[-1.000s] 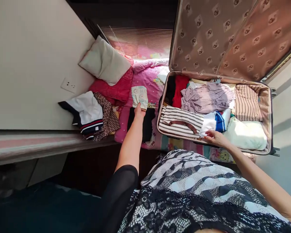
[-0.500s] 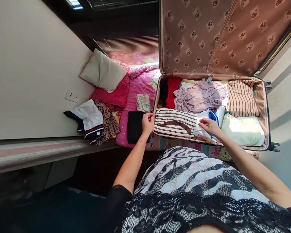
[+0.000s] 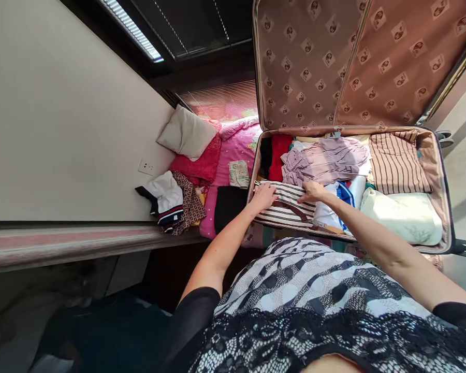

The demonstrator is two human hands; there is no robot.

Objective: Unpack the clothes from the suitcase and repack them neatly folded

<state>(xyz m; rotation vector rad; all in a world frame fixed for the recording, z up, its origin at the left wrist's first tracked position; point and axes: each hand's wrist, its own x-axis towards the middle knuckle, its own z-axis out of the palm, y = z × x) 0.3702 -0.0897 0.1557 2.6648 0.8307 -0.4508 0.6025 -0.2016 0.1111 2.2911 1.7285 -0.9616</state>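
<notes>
left hand [image 3: 264, 199] and right hand [image 3: 314, 191] apart, both touching striped cloth [image 3: 288, 194] (pinch or press, cannot tell) | cloth: near-left corner of suitcase [image 3: 435, 155] | risk: uneven pushing could rumple it, or slide brown band [image 3: 294, 209] over the near edge

striped garment [image 3: 288, 194]: matt cloth | mauve garment [image 3: 330, 158]: crinkled cloth | suitcase lining [image 3: 306, 67]: smooth, satiny fabric

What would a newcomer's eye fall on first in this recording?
The big open suitcase on the right, its patterned lid raised, with a lilac garment among the clothes inside. Next, the left hand and right hand on a striped cloth at its near left corner. Then the pale pillow on the left, by the wall.
</notes>
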